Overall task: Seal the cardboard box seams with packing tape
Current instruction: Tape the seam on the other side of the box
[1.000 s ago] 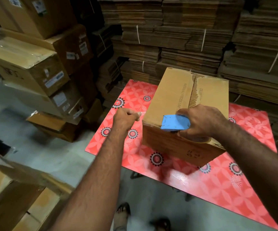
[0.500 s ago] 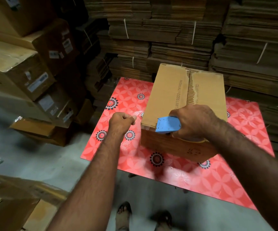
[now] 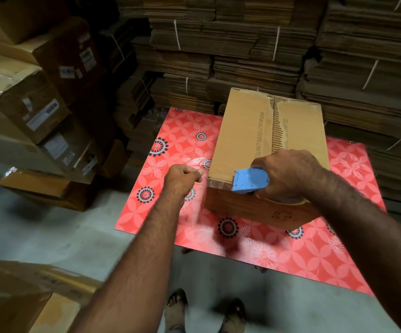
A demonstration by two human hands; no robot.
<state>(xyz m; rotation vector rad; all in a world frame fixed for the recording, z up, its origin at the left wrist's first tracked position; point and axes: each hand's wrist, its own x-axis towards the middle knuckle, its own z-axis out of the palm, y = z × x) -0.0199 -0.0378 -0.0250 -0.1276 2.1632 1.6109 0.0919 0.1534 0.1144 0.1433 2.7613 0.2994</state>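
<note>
A brown cardboard box [image 3: 242, 131] stands on a red flower-patterned table [image 3: 170, 150], its two top flaps meeting at a ragged centre seam [image 3: 274, 126]. My right hand [image 3: 288, 174] grips a blue tape dispenser [image 3: 250, 180] and holds it against the box's near top edge. A shiny strip of clear tape [image 3: 219, 184] runs along that edge from the dispenser toward the left corner. Just left of that corner, my left hand [image 3: 182, 180] has its fingers curled, with thumb and forefinger pinching the tape end.
Bundles of flattened cardboard [image 3: 242, 44] are stacked behind and to the right of the table. Labelled, sealed cartons [image 3: 26, 104] are piled at the left, and another carton [image 3: 14, 296] sits at the near left. My sandalled feet [image 3: 177, 308] stand on the grey floor below the table edge.
The dispenser and my right hand have shifted slightly right along the box's near edge. My left hand stays pinched beside the left corner. The view has tilted a little.
</note>
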